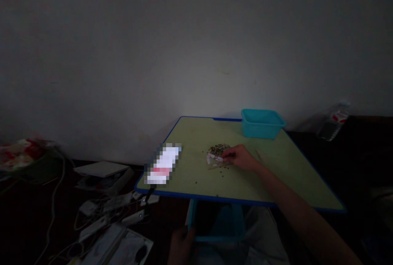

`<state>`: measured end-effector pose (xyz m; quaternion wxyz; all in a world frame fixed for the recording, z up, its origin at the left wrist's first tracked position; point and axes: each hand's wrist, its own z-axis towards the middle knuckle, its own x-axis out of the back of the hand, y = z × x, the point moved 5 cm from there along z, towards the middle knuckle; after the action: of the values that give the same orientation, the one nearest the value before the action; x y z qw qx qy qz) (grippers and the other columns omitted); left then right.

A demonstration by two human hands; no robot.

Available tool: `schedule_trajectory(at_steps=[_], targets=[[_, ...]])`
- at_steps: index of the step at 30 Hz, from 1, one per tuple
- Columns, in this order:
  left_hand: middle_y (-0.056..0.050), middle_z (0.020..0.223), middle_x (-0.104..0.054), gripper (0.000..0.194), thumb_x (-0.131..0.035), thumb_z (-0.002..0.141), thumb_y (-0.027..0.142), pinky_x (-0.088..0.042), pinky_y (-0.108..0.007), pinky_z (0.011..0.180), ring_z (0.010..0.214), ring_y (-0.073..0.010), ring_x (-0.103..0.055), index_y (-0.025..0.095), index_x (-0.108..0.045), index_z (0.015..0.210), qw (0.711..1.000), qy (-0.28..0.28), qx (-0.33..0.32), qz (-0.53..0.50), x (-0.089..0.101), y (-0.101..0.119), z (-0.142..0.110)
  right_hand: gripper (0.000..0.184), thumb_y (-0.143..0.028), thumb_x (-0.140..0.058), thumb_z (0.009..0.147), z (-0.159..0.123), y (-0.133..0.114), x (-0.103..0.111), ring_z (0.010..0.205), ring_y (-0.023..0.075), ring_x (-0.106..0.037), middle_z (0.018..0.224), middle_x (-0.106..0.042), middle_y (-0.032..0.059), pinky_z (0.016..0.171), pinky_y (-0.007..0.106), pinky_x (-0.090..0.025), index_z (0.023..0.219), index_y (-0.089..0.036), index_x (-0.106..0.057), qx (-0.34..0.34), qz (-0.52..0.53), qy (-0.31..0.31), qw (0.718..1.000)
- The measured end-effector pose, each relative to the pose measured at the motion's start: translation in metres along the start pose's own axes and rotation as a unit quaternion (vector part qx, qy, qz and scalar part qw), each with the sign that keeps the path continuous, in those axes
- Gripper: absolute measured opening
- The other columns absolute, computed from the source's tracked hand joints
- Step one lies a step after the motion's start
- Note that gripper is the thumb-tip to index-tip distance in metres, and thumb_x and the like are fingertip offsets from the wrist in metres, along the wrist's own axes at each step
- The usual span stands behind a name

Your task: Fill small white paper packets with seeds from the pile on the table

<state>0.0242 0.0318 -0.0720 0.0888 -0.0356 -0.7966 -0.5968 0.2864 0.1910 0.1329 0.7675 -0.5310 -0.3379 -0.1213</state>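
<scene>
My right hand (239,158) rests on a pale green table with a blue edge (190,175). Its fingers are bent together over a small white packet or paper (213,158), right beside a heap of small dark seeds or beans (217,149). Several loose seeds lie scattered near the hand. My left hand (181,242) is low in the dark under the table's front edge, near the table's blue leg (192,216); its fingers are too dim to make out.
A teal plastic tub (262,123) stands at the table's far edge. A lit, blurred phone screen (164,163) lies at the near left corner. A plastic bottle (334,122) stands to the right. Cables, chargers and papers (104,212) litter the floor at left.
</scene>
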Motion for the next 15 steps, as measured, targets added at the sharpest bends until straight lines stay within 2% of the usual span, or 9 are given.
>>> schedule_trajectory(at_steps=[6,10,15], targets=[[0.003,0.039,-0.044,0.05,-0.054,0.063,0.064,-0.029,-0.023,0.04,0.039,-0.0123,-0.04,0.016,-0.052,0.047,1.0,-0.01,0.0,0.001,0.0,0.005,-0.003,0.018,-0.021,-0.062,0.072,0.0,-0.001,0.0,0.07,0.0146,-0.062,0.078,-0.071,-0.0002,0.065,0.023,-0.045,0.086,-0.022,-0.072,-0.008,-0.004,-0.008,1.0],[0.002,0.041,-0.045,0.048,-0.051,0.071,0.058,-0.028,-0.024,0.041,0.041,-0.0126,-0.041,0.015,-0.053,0.049,1.0,-0.023,-0.014,0.013,0.0,0.0,-0.001,0.017,-0.022,-0.062,0.073,0.002,0.002,0.001,0.07,0.0149,-0.063,0.08,-0.071,0.0002,0.066,0.024,-0.046,0.087,-0.022,-0.072,-0.002,0.0,0.018,1.0],[0.004,0.044,-0.041,0.046,-0.053,0.068,0.059,-0.028,-0.023,0.042,0.043,-0.012,-0.038,0.016,-0.051,0.051,1.0,-0.019,0.002,0.011,0.001,-0.005,0.001,0.016,-0.023,-0.062,0.073,0.003,0.005,0.003,0.073,0.016,-0.064,0.081,-0.071,0.001,0.068,0.025,-0.047,0.087,-0.022,-0.072,0.007,0.009,0.039,0.999]])
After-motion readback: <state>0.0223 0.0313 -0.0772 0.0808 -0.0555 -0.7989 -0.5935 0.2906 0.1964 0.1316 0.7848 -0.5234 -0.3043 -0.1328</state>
